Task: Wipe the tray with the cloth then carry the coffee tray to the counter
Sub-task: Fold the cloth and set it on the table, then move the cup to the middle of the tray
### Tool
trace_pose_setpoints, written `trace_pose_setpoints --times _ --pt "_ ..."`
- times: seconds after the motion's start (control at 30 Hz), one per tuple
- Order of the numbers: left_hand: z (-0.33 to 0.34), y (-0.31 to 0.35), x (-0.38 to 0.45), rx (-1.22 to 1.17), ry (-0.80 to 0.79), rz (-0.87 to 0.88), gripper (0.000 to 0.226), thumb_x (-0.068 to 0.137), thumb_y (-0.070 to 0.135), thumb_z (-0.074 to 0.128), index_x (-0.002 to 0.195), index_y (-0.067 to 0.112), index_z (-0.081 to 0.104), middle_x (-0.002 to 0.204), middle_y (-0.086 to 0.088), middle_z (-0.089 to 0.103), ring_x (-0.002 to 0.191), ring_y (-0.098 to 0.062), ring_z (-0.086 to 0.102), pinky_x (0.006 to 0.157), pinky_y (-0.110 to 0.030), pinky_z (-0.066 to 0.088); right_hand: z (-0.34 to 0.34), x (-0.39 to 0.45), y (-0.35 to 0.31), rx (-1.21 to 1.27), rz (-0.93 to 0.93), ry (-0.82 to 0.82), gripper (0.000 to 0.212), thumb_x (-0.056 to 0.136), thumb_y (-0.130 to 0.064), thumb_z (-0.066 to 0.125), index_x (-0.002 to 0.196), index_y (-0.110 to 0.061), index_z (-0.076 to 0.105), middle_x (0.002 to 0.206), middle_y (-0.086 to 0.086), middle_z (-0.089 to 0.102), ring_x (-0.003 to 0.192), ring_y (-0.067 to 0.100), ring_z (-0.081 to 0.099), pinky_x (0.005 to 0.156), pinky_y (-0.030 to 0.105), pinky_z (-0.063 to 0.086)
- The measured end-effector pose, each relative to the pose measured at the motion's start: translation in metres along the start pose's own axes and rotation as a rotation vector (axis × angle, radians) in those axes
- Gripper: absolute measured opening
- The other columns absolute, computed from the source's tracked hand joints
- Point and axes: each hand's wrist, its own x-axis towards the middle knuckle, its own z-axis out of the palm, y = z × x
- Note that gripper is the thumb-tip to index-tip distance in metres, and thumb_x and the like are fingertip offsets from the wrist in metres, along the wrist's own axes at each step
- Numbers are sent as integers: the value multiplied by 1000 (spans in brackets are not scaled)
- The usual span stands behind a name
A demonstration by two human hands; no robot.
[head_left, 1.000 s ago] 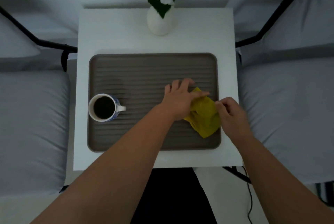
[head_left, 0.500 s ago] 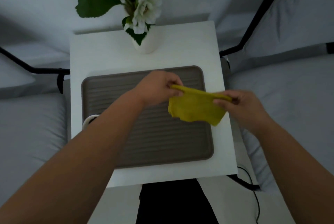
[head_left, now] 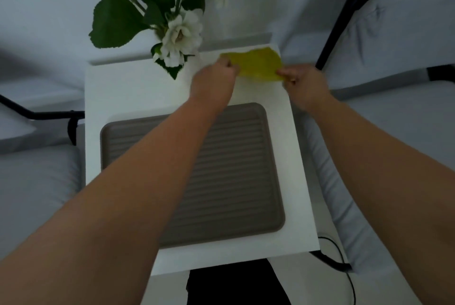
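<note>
Grey cushions are flanking the white table, where the ribbed brown tray is lying flat near the front edge and white flowers are leaning in at the back. Both hands, left hand and right hand, are pinching the yellow cloth stretched between them above the table's far right corner. Whatever is sitting on the tray's left part is being hidden by the left forearm, and the vase is probably behind the blooms.

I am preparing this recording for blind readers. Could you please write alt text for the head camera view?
Two bare hands, left hand and right hand, hold a yellow cloth stretched between them over the far part of a white table. Nearer the camera lies a brown ribbed tray, partly hidden by the left forearm, with white flowers beyond.
</note>
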Motion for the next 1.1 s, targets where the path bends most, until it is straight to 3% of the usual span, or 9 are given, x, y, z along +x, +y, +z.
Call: trace_pose_setpoints --times 0.1,0.17,0.27,0.37,0.53,0.73,0.93,1.0,1.1 --pt "32 2 -29 145 -270 -30 34 87 -6 51 119 3 59 120 -16 53 101 -34 56 70 -38 40 29 -21 21 -106 89 -276 37 93 -7 51 130 -7 54 142 17 45 130 28 42 98 13 24" --pt "49 -7 -50 116 -297 -50 39 88 0 53 126 9 57 130 -13 52 108 -33 53 75 -39 43 40 -37 23 -40 98 -249 37 93 -5 50 130 -6 53 137 21 45 126 31 42 94 14 27" --pt "63 -33 -85 -141 -79 -98 46 89 8 55 134 16 57 141 -11 50 117 -35 53 92 -43 47 50 -59 18 42 122 -49 40 94 -11 50 134 -12 49 132 20 46 118 29 48 94 17 30" --pt "56 -66 -128 -337 108 -106 39 91 15 56 130 12 61 134 -12 57 117 -32 57 98 -44 48 65 -89 20 182 294 -13 42 93 -18 51 134 -19 46 125 15 50 110 25 54 100 34 42" --pt "30 -128 -211 -410 222 -373 35 92 13 61 127 13 62 133 -9 55 121 -23 53 105 -30 38 87 -143 28 172 454 -56 37 91 -28 52 127 -21 52 112 11 63 101 28 61 95 44 48" --pt "21 -177 -300 -395 185 -733 34 94 13 57 127 12 60 127 -14 51 115 -28 54 97 -27 37 107 -185 17 -24 295 234 31 86 -15 53 116 -12 58 109 22 57 99 38 53 93 46 44" --pt "48 -178 -331 -662 143 -931 35 98 18 49 132 15 58 128 -8 61 113 -18 58 96 -27 43 147 -188 -62 184 102 -137 25 88 -10 56 108 -21 65 87 -4 63 77 10 57 73 10 40" --pt "57 -174 -334 -740 142 -923 36 97 22 49 132 20 58 128 -4 62 116 -19 59 101 -37 46 176 -189 -82 282 100 -262 23 88 -13 57 105 -26 65 83 -4 65 73 8 58 78 20 48" --pt "63 -166 -332 -773 104 -879 40 95 16 51 132 27 58 123 4 60 110 -12 59 96 -31 48 215 -194 -109 407 108 -408 24 88 -20 56 107 -32 64 87 -2 65 82 14 59 89 44 51"
